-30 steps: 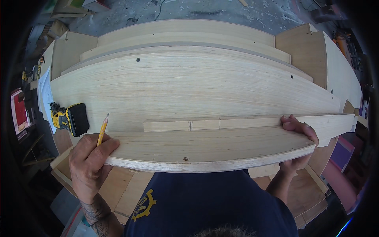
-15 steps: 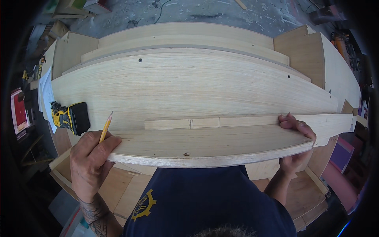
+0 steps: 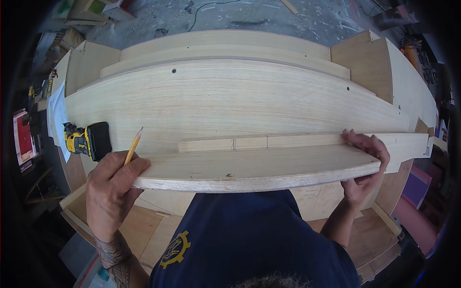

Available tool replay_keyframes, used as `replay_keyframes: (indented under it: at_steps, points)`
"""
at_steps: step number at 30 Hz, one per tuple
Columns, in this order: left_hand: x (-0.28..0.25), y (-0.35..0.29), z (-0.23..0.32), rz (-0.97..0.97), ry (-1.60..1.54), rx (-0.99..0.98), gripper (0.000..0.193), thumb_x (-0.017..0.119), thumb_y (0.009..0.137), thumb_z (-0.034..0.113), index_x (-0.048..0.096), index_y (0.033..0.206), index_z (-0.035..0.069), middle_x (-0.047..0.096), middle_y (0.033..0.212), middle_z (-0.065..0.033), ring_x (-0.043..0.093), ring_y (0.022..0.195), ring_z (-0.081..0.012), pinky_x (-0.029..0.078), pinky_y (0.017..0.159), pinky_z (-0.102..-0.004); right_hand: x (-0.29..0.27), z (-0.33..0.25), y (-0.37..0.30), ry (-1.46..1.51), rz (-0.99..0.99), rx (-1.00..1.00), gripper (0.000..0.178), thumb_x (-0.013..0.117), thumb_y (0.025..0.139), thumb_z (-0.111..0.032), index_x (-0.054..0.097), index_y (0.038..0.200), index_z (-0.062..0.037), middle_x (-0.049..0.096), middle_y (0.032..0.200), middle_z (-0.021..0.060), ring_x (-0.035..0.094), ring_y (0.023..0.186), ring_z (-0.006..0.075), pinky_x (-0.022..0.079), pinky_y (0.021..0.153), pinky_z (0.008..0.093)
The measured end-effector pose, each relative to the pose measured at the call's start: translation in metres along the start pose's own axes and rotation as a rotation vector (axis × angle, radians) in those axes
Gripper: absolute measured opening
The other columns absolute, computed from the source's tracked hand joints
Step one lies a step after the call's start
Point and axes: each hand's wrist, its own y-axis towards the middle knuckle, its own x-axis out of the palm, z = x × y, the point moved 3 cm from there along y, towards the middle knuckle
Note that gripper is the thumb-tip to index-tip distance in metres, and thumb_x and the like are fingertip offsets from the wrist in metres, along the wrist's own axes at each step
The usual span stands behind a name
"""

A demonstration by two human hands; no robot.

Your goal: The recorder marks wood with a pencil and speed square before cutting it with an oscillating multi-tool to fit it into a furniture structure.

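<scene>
A pale plywood board spans between my two hands, its long near edge in front of my body. My left hand grips the board's left end, thumb on top and fingers beneath. Tucked in that same hand, a yellow pencil points up and away. At the other end, my right hand is closed round the board, its fingers reaching over the far side. Just beyond the board lies a narrow wooden strip with pencil lines across it. Under it is a wide plywood panel with dark screw holes.
A yellow and black cordless power tool stands on the panel's left side, next to paper sheets. Upright plywood box sides rise at both far corners. Farther off is a grey stained floor.
The board has risen and tilted slightly, with its near edge farther from my body. Both hands still hold it, and the fingers of my right hand have shifted outward a little.
</scene>
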Motion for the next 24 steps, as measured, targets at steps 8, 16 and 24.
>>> replay_keyframes:
  at_steps: [8,16,24]
  points:
    - [0.003,-0.003,0.000,-0.017,0.000,-0.006,0.044,0.091,0.072,-0.003,0.077,0.112,0.005,0.073,0.105,-0.0122,0.074,0.094,-0.0346,0.059,0.077,-0.0461,0.037,-0.134,0.049,-0.662,-0.479,-0.490,0.082,0.085,0.082,-0.062,0.066,0.142,-0.0103,0.075,0.129,0.0170,0.067,0.136,0.0426,0.041,0.126,0.0651]
    - [0.000,0.001,-0.003,0.029,0.012,0.140,0.036,0.094,0.080,0.010,0.076,0.110,0.004,0.070,0.099,-0.0125,0.071,0.087,-0.0331,0.057,0.077,-0.0447,0.078,-0.118,0.051,-0.827,-0.591,-0.452,0.019,0.071,0.086,-0.003,0.063,0.104,-0.0055,0.065,0.084,0.0097,0.067,0.074,0.0278,0.055,0.063,0.0410]
    - [-0.043,-0.052,0.031,0.358,-0.235,0.432,0.032,0.073,0.102,0.011,0.071,0.131,-0.002,0.075,0.110,-0.0136,0.067,0.076,-0.0186,0.053,0.069,-0.0335,0.077,-0.114,0.048,-0.830,-0.534,-0.449,0.014,0.072,0.091,-0.009,0.063,0.101,-0.0074,0.070,0.087,0.0090,0.071,0.079,0.0300,0.058,0.065,0.0426]
